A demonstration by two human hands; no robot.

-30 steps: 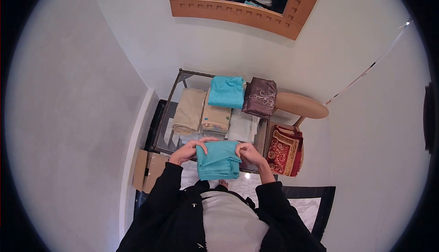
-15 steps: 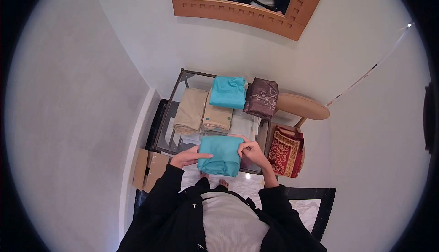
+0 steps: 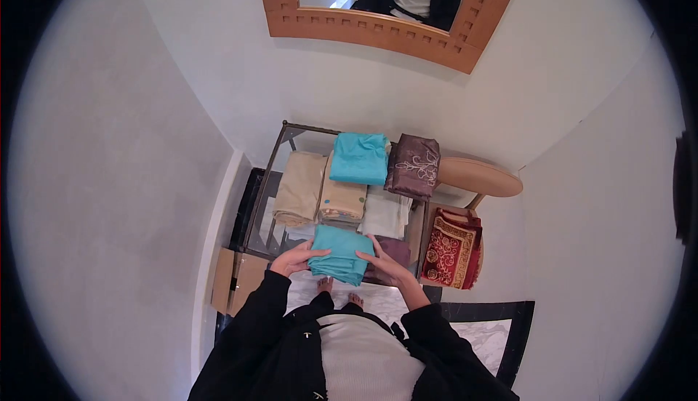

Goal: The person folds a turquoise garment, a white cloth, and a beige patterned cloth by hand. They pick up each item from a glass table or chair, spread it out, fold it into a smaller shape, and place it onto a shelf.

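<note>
A folded turquoise cloth (image 3: 340,254) is held up in front of my body, between both hands. My left hand (image 3: 294,256) grips its left side, thumb on top. My right hand (image 3: 384,261) has its right side, thumb on top and fingers behind. Just beyond, a glass-topped table (image 3: 259,219) with a dark metal frame carries folded cloths. Among them are a beige stack (image 3: 299,186), a dotted beige stack (image 3: 344,201), a second turquoise cloth (image 3: 359,158) and a brown embroidered cloth (image 3: 414,165). A purple cloth (image 3: 393,250) shows partly behind my right hand.
To the right stands a chair with a tan backrest (image 3: 481,177), a red and gold patterned fabric (image 3: 452,248) on its seat. Cardboard (image 3: 247,279) leans at the lower left. A wood-framed mirror (image 3: 371,30) hangs on the wall behind the table.
The right hand has shifted from pinching the turquoise cloth's upper right edge to grasping its right side. The cloth sits slightly further left and looks more compact. The view has tilted up a little.
</note>
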